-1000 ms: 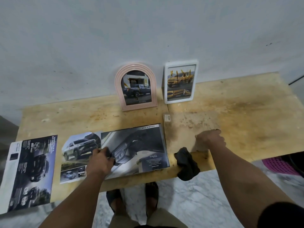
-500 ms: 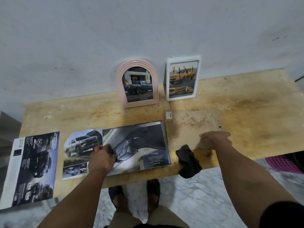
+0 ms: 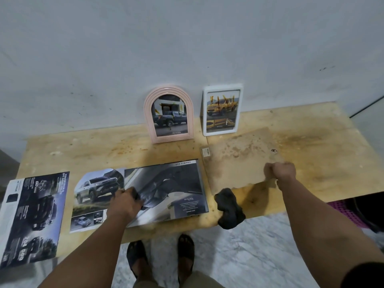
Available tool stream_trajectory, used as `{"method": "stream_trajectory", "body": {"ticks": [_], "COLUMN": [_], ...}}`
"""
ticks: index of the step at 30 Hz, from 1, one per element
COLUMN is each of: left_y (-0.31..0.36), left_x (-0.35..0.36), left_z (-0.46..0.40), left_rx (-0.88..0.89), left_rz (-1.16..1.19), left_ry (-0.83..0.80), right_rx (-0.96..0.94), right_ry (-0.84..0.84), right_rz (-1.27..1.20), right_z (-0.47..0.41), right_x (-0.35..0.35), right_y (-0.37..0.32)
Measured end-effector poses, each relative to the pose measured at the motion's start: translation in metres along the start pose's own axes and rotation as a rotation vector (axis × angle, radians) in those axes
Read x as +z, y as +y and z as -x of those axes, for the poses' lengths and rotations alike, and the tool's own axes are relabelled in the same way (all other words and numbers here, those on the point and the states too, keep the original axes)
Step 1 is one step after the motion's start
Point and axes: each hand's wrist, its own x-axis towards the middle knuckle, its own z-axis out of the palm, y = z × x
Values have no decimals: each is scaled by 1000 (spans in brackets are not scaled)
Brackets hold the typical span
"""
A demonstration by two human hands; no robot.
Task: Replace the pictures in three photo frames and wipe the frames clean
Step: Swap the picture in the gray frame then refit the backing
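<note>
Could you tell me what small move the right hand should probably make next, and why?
Probably lift the stained brown backing board by its near edge, which the right hand already grips, to reach whatever lies beneath. The left hand rests on the dark car brochure page, and the black cloth lies untouched at the table's edge.

open brochure [image 3: 166, 188]: "DOUBLE CAB", upside down | left brochure [image 3: 33, 221]: "POWERTRAIN & OFF-ROAD ABILITY", "204", "500" | arched frame's picture [image 3: 170, 117]: "TOYOTA", faint

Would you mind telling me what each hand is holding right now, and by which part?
The right hand grips the brown backing board at its near edge. The left hand rests on the dark brochure page; whether it grips is unclear.
</note>
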Motion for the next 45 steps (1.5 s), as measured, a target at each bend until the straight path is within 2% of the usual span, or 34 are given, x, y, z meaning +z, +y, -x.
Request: {"method": "stream_trajectory", "body": {"ticks": [6,12,16,21,26,30,36,43,45], "left_y": [-3,-17,-17,-20,-28,-29,-34,-34,-32], "left_x": [-2,15,19,21,22,18,18,16,15], "left_z": [4,12,26,41,47,52,52,54,55], "left_rx": [35,20,-5,-45,-108,-115,-89,-96,-106], "left_rz": [90,199,304,468,586,667,561,492,484], "left_ry": [24,54,65,70,91,90,74,12,4], "right_rx": [-127,-142,-98,-74,30,48,-19,-279,-299], "right_ry": [-88,-22,-168,-394,-584,-618,-569,-503,-501], "right_rz": [-307,-449,-558,-426,-367,-216,2,295,333], "right_z": [24,47,79,118,149,164,180,178,182], "right_x": [-13,-10,8,60,121,148,161,158,155], "right_y": [-17,-22,-30,-15,18,45,61,72,73]}}
